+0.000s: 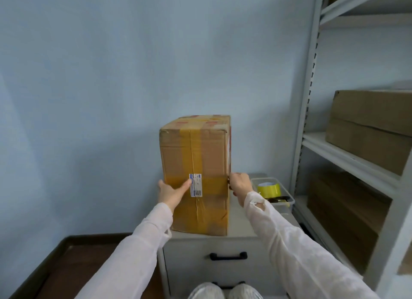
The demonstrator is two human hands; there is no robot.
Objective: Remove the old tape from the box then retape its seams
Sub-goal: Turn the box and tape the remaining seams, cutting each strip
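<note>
A tall brown cardboard box (196, 160) stands upright on a small grey drawer cabinet (223, 247). Yellowish old tape (196, 147) runs down its front seam and in bands across its lower half, and a white and blue label (195, 185) is stuck at mid height. My left hand (171, 192) rests against the box's left front edge, thumb stretched flat across the front toward the label. My right hand (239, 184) is at the box's right front edge with fingers curled, pinching at the tape band there.
A clear bin (287, 198) on the cabinet to the right of the box holds a yellow tape roll (269, 188) and a dark tool. A grey shelf rack (347, 156) with cardboard boxes stands at the right. The blue wall is behind.
</note>
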